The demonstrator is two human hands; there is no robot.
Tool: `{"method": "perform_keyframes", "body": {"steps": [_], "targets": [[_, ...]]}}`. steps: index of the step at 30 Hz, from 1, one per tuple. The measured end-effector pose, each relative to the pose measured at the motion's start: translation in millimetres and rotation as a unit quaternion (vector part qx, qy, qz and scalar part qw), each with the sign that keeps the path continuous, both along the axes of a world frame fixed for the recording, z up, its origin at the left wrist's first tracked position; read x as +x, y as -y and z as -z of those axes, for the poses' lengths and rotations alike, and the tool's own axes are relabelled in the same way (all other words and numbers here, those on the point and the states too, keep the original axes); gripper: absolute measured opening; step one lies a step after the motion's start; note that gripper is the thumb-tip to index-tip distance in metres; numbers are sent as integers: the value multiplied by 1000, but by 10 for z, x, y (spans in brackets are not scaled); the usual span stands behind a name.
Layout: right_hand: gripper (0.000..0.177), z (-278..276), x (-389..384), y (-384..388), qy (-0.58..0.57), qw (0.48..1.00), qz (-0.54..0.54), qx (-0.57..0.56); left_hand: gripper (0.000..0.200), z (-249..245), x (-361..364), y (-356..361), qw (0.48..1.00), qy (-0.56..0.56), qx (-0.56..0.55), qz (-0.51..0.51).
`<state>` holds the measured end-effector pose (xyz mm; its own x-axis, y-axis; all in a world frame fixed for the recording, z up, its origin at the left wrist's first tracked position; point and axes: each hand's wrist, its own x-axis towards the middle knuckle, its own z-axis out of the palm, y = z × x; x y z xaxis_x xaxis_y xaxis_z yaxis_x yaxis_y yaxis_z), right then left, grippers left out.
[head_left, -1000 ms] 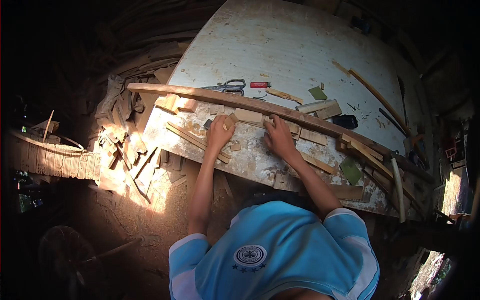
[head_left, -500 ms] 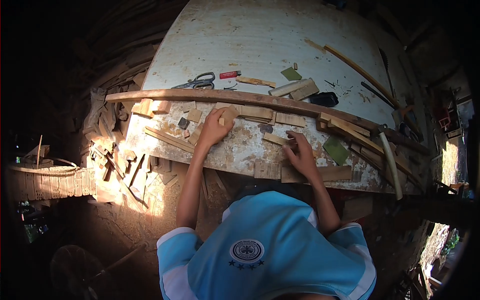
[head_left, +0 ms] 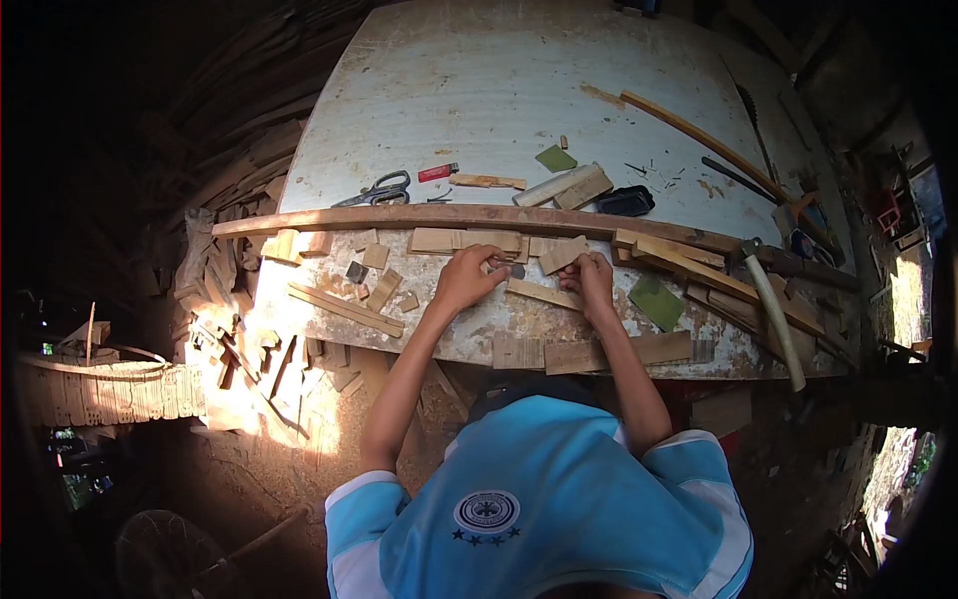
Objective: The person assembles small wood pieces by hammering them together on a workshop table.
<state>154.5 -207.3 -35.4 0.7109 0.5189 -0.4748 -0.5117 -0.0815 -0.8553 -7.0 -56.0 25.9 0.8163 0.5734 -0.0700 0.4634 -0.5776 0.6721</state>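
Since the thin strip point(head_left: 539, 293) lies flat on the bench point(head_left: 479, 100) just below the long batten point(head_left: 419, 215), which likely serves as a stop, both hands sit close together at its ends. Left hand point(head_left: 467, 280) and right hand point(head_left: 592, 282) are knuckles-up with fingers curled down; can't tell if either actually grips.

One head-worn view, wide and curved, looks steeply down and forward past the shirt point(head_left: 559, 489), close above the left hand point(head_left: 467, 280) and right hand point(head_left: 593, 283), onto the workbench point(head_left: 519, 90).
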Motion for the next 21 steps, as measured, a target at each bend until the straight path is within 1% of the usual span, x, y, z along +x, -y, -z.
{"method": "perform_keyframes", "body": {"steps": [1, 2, 4, 5, 7, 8, 9, 10, 11, 12, 13, 14, 15, 16, 17, 18, 19, 20, 21], "targets": [[15, 32, 38, -16, -48, 999, 11, 17, 31, -3, 7, 22, 1000, -9, -18, -3], [16, 101, 90, -22, -97, 994, 23, 33, 34, 6, 21, 29, 1000, -25, -9, -7], [20, 172, 127, -16, -178, 981, 48, 58, 37, 38, 29, 40, 999, 3, 36, -14], [21, 198, 141, -16, -188, 979, 43, 69, 38, 52, 55, 34, 998, 19, 59, -17], [22, 170, 135, -12, -209, 973, 35, 91, 40, 112, 80, -46, 998, 13, 62, -5], [22, 152, 126, -7, -197, 976, 41, 87, 41, 138, 85, -75, 998, 9, 64, 0], [22, 148, 141, 12, -122, 992, -16, 23, 41, 139, 96, -75, 998, 3, 59, 1], [23, 142, 160, 20, -45, 995, -73, -41, 40, 137, 107, -78, 998, -4, 55, 3], [24, 136, 173, 27, 32, 985, -129, -105, 40, 134, 120, -81, 999, -11, 52, 4], [28, 76, 119, 48, 116, 973, -127, -153, 39, 185, 122, -87, 998, 7, 59, 5], [29, 18, 93, 91, 223, 952, -128, -169, 39, 276, 119, -102, 998, 25, 65, 5], [31, -38, 73, 125, 327, 918, -128, -183, 39, 335, 124, -131, 996, 44, 73, 4], [33, -62, 56, 147, 427, 874, -127, -197, 38, 337, 125, -165, 997, 67, 39, -1], [38, -22, 31, 143, 502, 837, -111, -187, 37, 342, 116, -195, 996, 89, 2, -7], [39, -20, 15, 140, 509, 830, -116, -196, 37, 364, 112, -215, 993, 111, -35, -13], [40, -54, -6, 124, 516, 823, -121, -204, 36, 400, 144, -228, 981, 186, -34, -32], [41, -74, -14, 103, 523, 816, -125, -211, 36, 422, 132, -256, 976, 176, -115, -61], [42, 20, 4, 69, 518, 826, -113, -193, 36, 434, 120, -296, 963, 165, -194, -91], [41, 17, 20, 55, 521, 824, -115, -191, 36, 374, 114, -319, 943, 154, -271, -119]]}}
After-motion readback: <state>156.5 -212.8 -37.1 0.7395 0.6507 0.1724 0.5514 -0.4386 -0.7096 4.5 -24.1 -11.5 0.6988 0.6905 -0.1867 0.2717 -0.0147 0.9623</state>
